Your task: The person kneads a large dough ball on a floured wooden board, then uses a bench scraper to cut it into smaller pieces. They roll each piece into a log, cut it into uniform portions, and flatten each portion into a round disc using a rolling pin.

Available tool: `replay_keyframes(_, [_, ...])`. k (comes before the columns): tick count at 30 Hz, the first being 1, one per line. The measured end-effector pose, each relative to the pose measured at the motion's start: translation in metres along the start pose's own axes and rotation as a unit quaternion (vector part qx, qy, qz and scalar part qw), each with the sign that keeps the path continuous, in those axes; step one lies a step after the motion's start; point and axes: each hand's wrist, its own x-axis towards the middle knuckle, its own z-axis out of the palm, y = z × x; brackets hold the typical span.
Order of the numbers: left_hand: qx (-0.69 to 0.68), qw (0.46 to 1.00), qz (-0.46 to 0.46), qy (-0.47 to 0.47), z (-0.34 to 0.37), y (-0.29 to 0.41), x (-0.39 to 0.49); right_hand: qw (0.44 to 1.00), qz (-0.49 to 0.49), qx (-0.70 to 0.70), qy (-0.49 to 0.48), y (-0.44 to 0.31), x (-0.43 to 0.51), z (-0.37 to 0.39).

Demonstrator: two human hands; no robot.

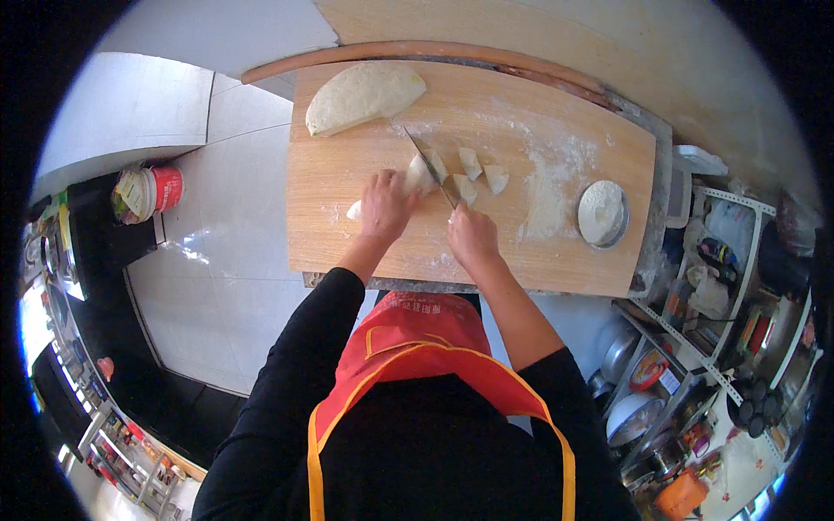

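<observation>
My right hand (474, 236) grips the handle of a knife (430, 166), whose blade slants up and left across the board. Just left of the blade, my left hand (386, 203) holds a roll of pale dough (418, 177), and one end (354, 210) of it shows beyond my fingers. A cut piece of dough (436, 164) sits against the blade's right side. Further right lie several more cut dough pieces (469, 163). A large slab of dough (365, 98) rests at the upper left of the wooden board (391, 254).
At the board's right stands a metal bowl (618, 238) of flour (601, 210), with loose flour (554, 176) scattered nearby. A long wooden rolling pin (417, 49) lies along the far edge. Shelving (736, 260) with kitchenware is at right; a bucket (168, 189) stands at left.
</observation>
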Motion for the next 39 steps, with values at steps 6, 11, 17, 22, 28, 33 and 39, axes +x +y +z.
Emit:
replay_keyframes(6, [-0.003,1.0,0.029,0.006,-0.003,0.008,-0.03,0.999,0.002,0.03,0.032,-0.004,-0.011,-0.015])
replay_keyframes(11, [-0.004,0.999,0.032,0.034,0.0,0.012,-0.042,0.996,-0.035,0.071,0.051,-0.008,-0.061,-0.026])
replay_keyframes(17, [0.005,0.998,0.03,0.055,0.005,0.007,-0.047,1.0,0.015,0.014,-0.003,-0.014,-0.061,-0.003])
replay_keyframes(22, [0.0,0.998,0.004,0.061,0.003,-0.005,-0.051,1.0,0.006,0.01,-0.011,-0.016,-0.036,0.016])
replay_keyframes(28, [-0.017,0.996,-0.033,0.079,-0.011,-0.028,-0.034,0.999,-0.028,0.027,0.02,-0.026,-0.009,0.009])
replay_keyframes(33, [-0.033,0.996,-0.071,0.042,-0.021,-0.046,-0.018,0.997,-0.039,0.062,0.0,-0.038,-0.028,-0.01])
replay_keyframes(39, [-0.044,0.997,-0.057,0.037,-0.022,-0.047,-0.02,0.997,-0.062,-0.051,-0.008,-0.045,-0.037,-0.005])
